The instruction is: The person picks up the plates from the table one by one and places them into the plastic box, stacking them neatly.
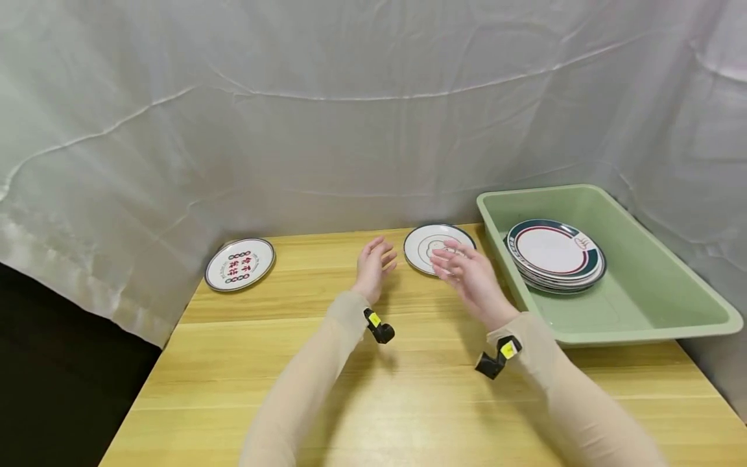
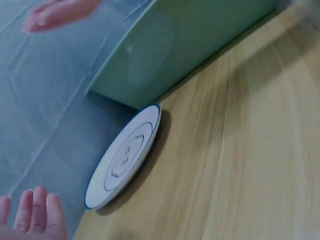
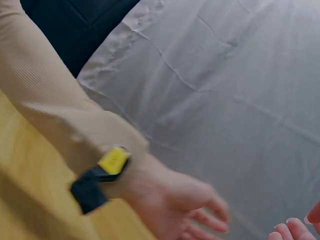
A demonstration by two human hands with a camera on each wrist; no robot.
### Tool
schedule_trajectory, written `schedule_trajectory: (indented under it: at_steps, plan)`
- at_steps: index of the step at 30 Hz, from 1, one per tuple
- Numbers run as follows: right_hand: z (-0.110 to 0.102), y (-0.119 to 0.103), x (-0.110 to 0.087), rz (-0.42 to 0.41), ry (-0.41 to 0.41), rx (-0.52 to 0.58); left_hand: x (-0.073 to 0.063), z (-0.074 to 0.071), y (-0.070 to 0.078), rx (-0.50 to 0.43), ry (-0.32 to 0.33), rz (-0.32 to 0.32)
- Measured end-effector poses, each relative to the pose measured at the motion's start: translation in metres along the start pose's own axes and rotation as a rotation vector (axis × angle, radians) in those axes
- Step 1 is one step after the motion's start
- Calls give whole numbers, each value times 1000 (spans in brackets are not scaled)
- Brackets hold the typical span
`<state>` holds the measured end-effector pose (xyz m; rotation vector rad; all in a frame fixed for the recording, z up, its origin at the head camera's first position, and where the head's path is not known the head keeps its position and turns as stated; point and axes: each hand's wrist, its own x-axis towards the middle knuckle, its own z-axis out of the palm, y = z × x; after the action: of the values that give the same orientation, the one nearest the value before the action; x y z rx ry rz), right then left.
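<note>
Both hands hover over the wooden table with nothing held. In the head view the left hand (image 1: 373, 267) has its fingers loosely bent, left of a white plate with a dark blue rim and a line drawing (image 1: 419, 246). The right hand (image 1: 475, 279) is raised with relaxed fingers and hides part of that plate's right side; the left wrist view shows the whole plate (image 2: 125, 157) lying flat, untouched. Far to the left lies another white plate, printed with red characters (image 1: 238, 264). A stack of plates (image 1: 551, 250), the top one with a green and red rim, sits in the green basin.
The pale green basin (image 1: 659, 279) stands at the right of the wooden table (image 1: 420, 395), its left wall close beside the right hand. A grey curtain (image 1: 350, 143) hangs behind the table. A dark area (image 1: 58, 363) lies past the table's left edge.
</note>
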<state>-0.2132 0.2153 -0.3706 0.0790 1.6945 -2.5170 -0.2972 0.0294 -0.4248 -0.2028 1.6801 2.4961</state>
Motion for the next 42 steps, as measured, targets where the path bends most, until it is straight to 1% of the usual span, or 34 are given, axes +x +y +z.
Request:
schedule_trajectory:
  at_steps: [3,6,10,16,20,24,27,29,35,38,42]
  plan:
    - [-5,21,6,94,16,41,4,-5,-5,-2,13,-46]
    - [-9,37,11,156,41,92,6,-9,-12,17,30,-87]
    - [-14,52,16,190,76,98,8,-12,-22,69,37,-135]
    - [-20,65,19,206,115,87,12,-7,-31,152,7,-181]
    - [-24,70,21,202,134,56,15,-4,-37,207,-18,-180]
    - [-30,72,20,208,139,50,20,-3,-44,230,-35,-158]
    - [-33,73,20,218,148,54,22,-1,-46,251,-59,-142]
    - [-35,73,20,219,155,49,23,3,-46,280,-87,-134]
    - [-39,74,21,228,182,26,25,14,-47,398,-175,-161]
    - [-39,75,22,233,184,20,28,18,-49,445,-193,-169]
    - [-41,75,23,231,188,11,31,22,-50,495,-201,-157]
